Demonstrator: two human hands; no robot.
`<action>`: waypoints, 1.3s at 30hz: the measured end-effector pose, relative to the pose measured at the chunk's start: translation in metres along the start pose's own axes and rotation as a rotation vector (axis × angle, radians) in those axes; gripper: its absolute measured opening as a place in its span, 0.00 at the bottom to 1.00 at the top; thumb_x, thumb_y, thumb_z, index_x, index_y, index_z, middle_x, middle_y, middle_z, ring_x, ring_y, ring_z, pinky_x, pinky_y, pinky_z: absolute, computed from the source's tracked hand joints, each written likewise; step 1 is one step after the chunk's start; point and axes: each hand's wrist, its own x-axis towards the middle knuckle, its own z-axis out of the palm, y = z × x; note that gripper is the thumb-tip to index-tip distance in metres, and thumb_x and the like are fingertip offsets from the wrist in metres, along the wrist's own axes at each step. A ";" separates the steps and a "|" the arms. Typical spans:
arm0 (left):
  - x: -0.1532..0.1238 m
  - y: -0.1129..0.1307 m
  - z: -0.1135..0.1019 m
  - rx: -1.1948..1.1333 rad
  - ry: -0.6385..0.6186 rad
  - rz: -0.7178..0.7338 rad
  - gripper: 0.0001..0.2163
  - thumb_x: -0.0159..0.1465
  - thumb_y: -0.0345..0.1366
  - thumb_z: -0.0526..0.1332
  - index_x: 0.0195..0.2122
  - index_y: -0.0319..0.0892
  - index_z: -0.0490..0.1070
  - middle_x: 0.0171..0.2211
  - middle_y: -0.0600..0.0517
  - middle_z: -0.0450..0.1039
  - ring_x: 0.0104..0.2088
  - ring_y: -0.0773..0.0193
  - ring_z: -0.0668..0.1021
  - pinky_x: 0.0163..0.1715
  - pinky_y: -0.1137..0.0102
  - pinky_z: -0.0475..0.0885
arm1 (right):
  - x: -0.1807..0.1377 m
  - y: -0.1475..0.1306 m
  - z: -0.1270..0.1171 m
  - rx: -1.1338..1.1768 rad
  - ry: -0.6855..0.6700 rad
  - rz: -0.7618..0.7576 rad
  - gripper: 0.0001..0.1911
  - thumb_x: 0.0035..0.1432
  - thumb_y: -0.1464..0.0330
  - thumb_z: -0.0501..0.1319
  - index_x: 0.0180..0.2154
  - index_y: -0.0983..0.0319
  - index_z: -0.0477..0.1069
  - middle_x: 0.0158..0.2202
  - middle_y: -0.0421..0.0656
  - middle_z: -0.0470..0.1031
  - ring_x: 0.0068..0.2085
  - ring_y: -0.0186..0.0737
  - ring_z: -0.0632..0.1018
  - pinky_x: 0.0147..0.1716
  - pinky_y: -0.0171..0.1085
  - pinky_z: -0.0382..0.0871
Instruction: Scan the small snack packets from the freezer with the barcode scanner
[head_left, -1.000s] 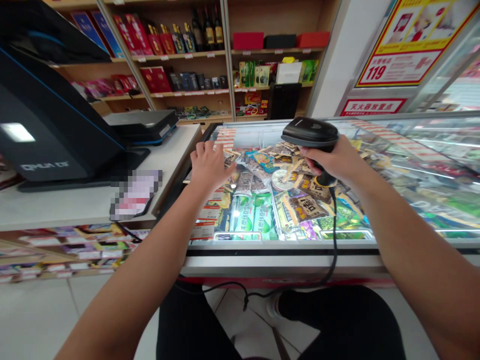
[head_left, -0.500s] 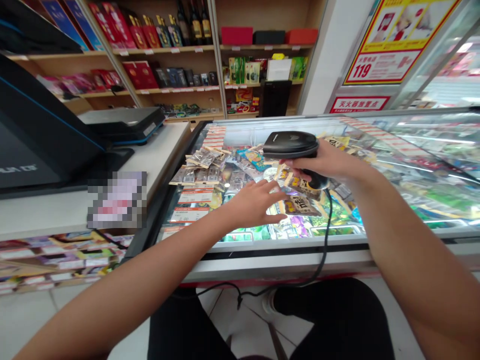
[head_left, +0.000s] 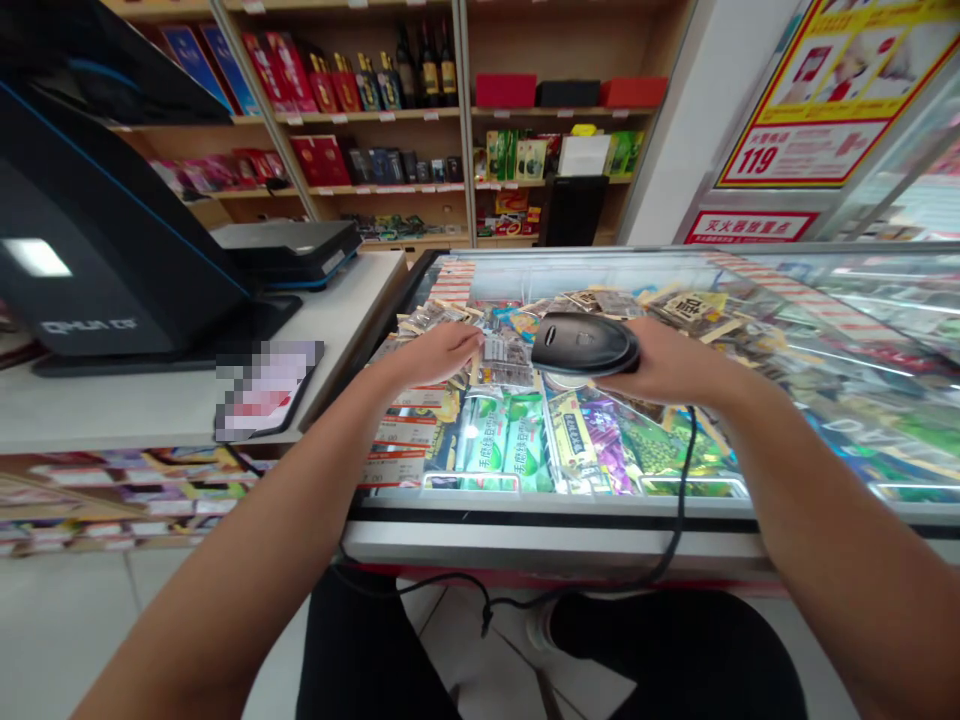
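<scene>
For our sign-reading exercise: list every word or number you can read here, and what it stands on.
"119": yellow poster, top right.
"灭火器放置点": red sign beneath it.
Labels on the packets, shelf price tags, logo on the monitor, mark on the scanner: too small or blurred.

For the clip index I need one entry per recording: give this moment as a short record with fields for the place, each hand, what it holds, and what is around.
place: shop till beside a glass-topped chest
left hand: fingertips at the edge of a clear snack packet; cannot tell whether it holds it
right hand: grip shut on a black barcode scanner, head close above that packet
cable: hangs from the scanner, past the chest's front
on the glass: pile of snack packets
to the left: till screen on a white counter
</scene>
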 end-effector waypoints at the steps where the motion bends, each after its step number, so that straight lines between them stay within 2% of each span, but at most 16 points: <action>1: 0.000 0.000 -0.001 0.027 -0.006 -0.015 0.17 0.72 0.43 0.46 0.26 0.45 0.58 0.24 0.53 0.64 0.25 0.63 0.69 0.29 0.67 0.62 | 0.000 0.000 0.002 -0.029 -0.044 0.022 0.10 0.50 0.60 0.66 0.31 0.60 0.74 0.27 0.42 0.77 0.28 0.42 0.76 0.29 0.40 0.68; 6: -0.004 0.003 -0.008 0.160 0.016 -0.023 0.15 0.72 0.42 0.46 0.28 0.46 0.57 0.26 0.51 0.64 0.28 0.61 0.69 0.33 0.66 0.64 | 0.000 0.000 0.002 -0.100 -0.104 0.097 0.09 0.47 0.62 0.65 0.29 0.60 0.72 0.25 0.41 0.76 0.26 0.42 0.75 0.26 0.39 0.67; 11: -0.004 0.003 -0.010 0.225 0.009 -0.074 0.13 0.70 0.41 0.48 0.30 0.45 0.62 0.29 0.49 0.69 0.32 0.58 0.72 0.38 0.64 0.66 | -0.001 -0.004 0.000 -0.086 -0.131 0.144 0.09 0.48 0.61 0.65 0.28 0.60 0.71 0.24 0.41 0.75 0.24 0.40 0.74 0.24 0.39 0.66; 15: -0.004 0.004 -0.009 0.253 0.013 -0.078 0.14 0.72 0.40 0.47 0.31 0.44 0.64 0.29 0.48 0.71 0.31 0.59 0.73 0.38 0.65 0.67 | 0.000 -0.004 0.002 -0.100 -0.126 0.144 0.09 0.48 0.61 0.64 0.27 0.60 0.71 0.24 0.41 0.75 0.25 0.40 0.74 0.25 0.39 0.66; 19: -0.006 0.005 -0.013 0.314 0.053 -0.099 0.16 0.72 0.40 0.47 0.30 0.44 0.67 0.28 0.48 0.72 0.30 0.58 0.74 0.36 0.65 0.67 | 0.002 0.002 -0.001 -0.093 -0.015 0.085 0.09 0.48 0.61 0.67 0.28 0.59 0.73 0.25 0.41 0.76 0.28 0.42 0.75 0.28 0.40 0.67; 22: -0.010 0.003 -0.019 0.421 0.159 -0.214 0.17 0.71 0.43 0.50 0.29 0.44 0.70 0.27 0.46 0.72 0.30 0.55 0.76 0.34 0.64 0.68 | 0.003 0.007 -0.007 -0.066 0.133 0.043 0.10 0.49 0.60 0.68 0.31 0.59 0.75 0.26 0.42 0.75 0.29 0.43 0.75 0.28 0.40 0.67; 26: -0.018 -0.002 -0.024 0.576 0.282 -0.378 0.14 0.63 0.49 0.62 0.28 0.44 0.76 0.24 0.46 0.72 0.32 0.51 0.78 0.34 0.63 0.71 | 0.001 0.011 -0.013 -0.022 0.244 0.124 0.12 0.51 0.59 0.69 0.30 0.60 0.74 0.19 0.40 0.70 0.24 0.40 0.71 0.23 0.39 0.63; 29: -0.022 0.006 -0.021 0.636 0.360 -0.416 0.15 0.62 0.51 0.64 0.36 0.44 0.79 0.28 0.45 0.75 0.35 0.50 0.79 0.36 0.62 0.72 | -0.001 0.012 -0.015 0.072 0.278 0.191 0.13 0.54 0.58 0.69 0.29 0.60 0.72 0.17 0.40 0.67 0.21 0.39 0.69 0.21 0.40 0.61; 32: -0.019 0.033 -0.006 0.623 0.356 -0.277 0.18 0.68 0.48 0.59 0.50 0.42 0.76 0.39 0.42 0.80 0.39 0.50 0.80 0.36 0.63 0.72 | -0.003 0.014 -0.018 0.163 0.319 0.230 0.15 0.57 0.56 0.68 0.27 0.59 0.71 0.16 0.41 0.65 0.20 0.39 0.68 0.22 0.42 0.64; 34: -0.010 0.058 0.012 0.574 0.232 -0.046 0.17 0.71 0.43 0.56 0.55 0.41 0.73 0.49 0.42 0.79 0.41 0.53 0.80 0.36 0.65 0.72 | -0.002 0.016 -0.023 0.282 0.362 0.218 0.15 0.57 0.56 0.68 0.29 0.59 0.71 0.18 0.41 0.67 0.21 0.38 0.67 0.23 0.42 0.65; 36: 0.003 0.080 0.034 0.557 0.115 0.219 0.18 0.71 0.40 0.58 0.61 0.44 0.70 0.60 0.41 0.72 0.44 0.55 0.80 0.36 0.67 0.72 | -0.001 0.018 -0.031 0.457 0.417 0.187 0.14 0.56 0.56 0.68 0.33 0.59 0.71 0.22 0.41 0.69 0.22 0.37 0.68 0.23 0.41 0.65; 37: 0.011 0.088 0.045 0.589 0.083 0.341 0.20 0.70 0.37 0.61 0.63 0.46 0.68 0.63 0.41 0.70 0.48 0.53 0.79 0.39 0.66 0.73 | 0.001 0.018 -0.037 0.545 0.436 0.171 0.14 0.56 0.55 0.67 0.35 0.58 0.71 0.25 0.41 0.69 0.23 0.37 0.68 0.23 0.40 0.66; 39: 0.028 0.097 0.066 0.655 0.101 0.522 0.22 0.69 0.33 0.62 0.64 0.46 0.67 0.65 0.40 0.68 0.56 0.49 0.76 0.47 0.61 0.72 | 0.003 0.017 -0.049 0.682 0.428 0.151 0.17 0.57 0.53 0.66 0.40 0.58 0.72 0.28 0.41 0.70 0.25 0.37 0.70 0.24 0.39 0.67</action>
